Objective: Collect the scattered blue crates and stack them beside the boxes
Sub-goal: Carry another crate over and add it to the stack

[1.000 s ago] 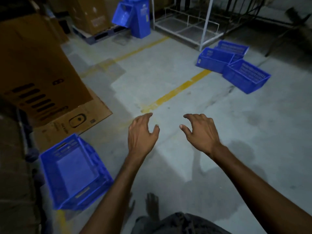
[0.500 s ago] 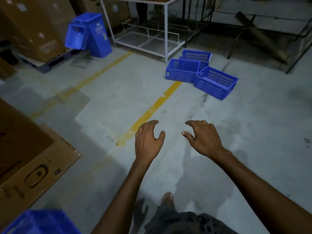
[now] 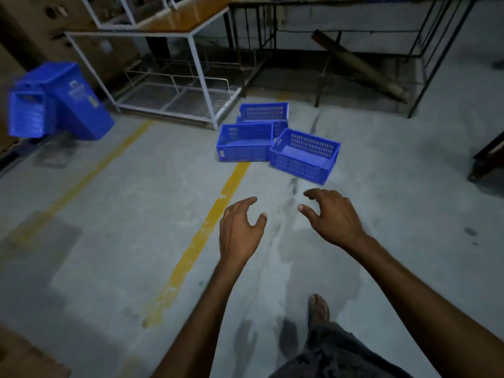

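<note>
Bare forearms [image 3: 201, 309], dark grey trousers [image 3: 335, 353] and one brown sandal [image 3: 318, 306].

The grey concrete floor [image 3: 381, 165] carries three blue crates [image 3: 245, 144] clustered near a yellow line [image 3: 207, 227].

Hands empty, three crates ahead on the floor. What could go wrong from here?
1. The nearest crate sits askew and appears to touch the middle crate; lifting one may drag the other.
2. The white rack leg stands close beside them, so a swung crate could hit it.
3. The foot wears an open sandal; a dropped crate could hurt.
</note>
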Demonstrator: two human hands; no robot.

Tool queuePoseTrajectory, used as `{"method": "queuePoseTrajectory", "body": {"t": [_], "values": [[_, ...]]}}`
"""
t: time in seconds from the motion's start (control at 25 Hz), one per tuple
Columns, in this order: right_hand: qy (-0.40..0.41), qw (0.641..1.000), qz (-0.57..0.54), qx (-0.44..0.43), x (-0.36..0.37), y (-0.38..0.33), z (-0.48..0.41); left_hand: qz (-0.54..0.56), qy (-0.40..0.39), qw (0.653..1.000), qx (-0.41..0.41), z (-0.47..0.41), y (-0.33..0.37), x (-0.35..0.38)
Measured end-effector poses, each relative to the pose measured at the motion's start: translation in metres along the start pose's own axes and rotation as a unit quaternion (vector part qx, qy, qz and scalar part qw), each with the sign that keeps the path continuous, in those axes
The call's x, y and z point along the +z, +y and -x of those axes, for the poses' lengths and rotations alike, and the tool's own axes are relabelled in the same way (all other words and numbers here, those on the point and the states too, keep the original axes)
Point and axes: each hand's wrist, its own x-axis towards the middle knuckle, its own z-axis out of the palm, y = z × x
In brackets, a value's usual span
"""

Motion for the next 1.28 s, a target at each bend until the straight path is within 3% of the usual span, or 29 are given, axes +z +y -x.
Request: {"method": "queuePoseTrajectory", "body": {"t": [0.32,0.6,0.92,1.08,1.28], "values": [[-0.038,0.999,0.008,-0.007,-0.029,0.117,-0.222,0.092,-0.019,0.995,-0.045,-0.213,0.080,0.109],[-0.061,0.997,0.021,0.030,-0.012,0.203,-0.422,0.136,-0.038,0.986,-0.083,-0.397,0.089,0.180],[-0.098,0.992,0.048,0.067,0.002,0.294,-0.606,0.162,-0.153,0.965,-0.141,-0.589,0.112,0.287],[-0.134,0.987,0.055,0.068,0.036,0.371,-0.701,0.175,-0.174,0.949,-0.198,-0.656,0.111,0.366],[-0.231,0.971,0.048,0.049,0.127,0.485,-0.815,0.209,-0.122,0.915,-0.324,-0.710,0.086,0.509]]}}
